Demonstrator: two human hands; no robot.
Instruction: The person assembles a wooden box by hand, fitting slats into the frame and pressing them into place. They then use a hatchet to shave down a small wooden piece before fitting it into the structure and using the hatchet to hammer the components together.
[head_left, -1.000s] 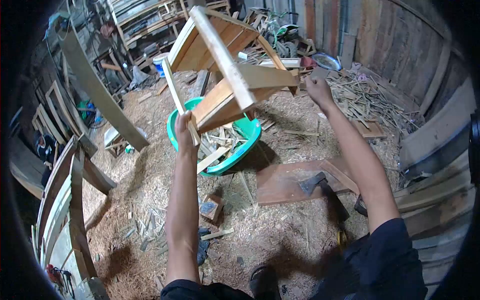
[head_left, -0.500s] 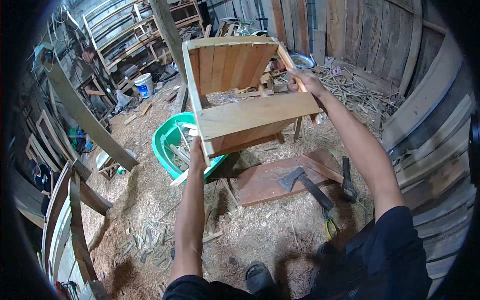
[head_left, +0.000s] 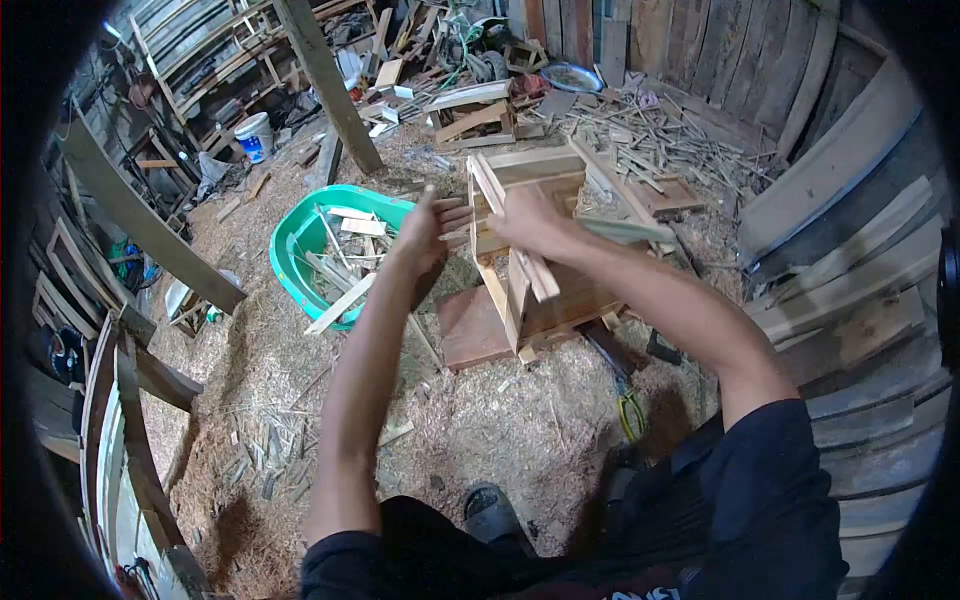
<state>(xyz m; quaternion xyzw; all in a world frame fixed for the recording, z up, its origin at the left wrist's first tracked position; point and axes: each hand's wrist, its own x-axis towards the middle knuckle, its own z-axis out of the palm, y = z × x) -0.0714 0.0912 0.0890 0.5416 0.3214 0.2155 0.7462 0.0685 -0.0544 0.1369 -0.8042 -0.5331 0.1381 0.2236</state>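
Crowding wooden frame point(head_left: 530, 165) on left: green basin point(head_left: 295, 240) heaped with offcuts. Blocking beyond: leaning post point(head_left: 325, 85), scrap pile point(head_left: 650, 140). Lying open nearside: sawdust floor point(head_left: 480, 420).

Left hand point(head_left: 421, 236) and right hand point(head_left: 526, 221) motion-blurred

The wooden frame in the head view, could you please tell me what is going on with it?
A person holds a small wooden frame upright, its lower end at a reddish board on the sawdust floor. The right hand grips a slat; the left hand lies flat against its side, fingers stretched. A green basin of wood scraps sits to the left.
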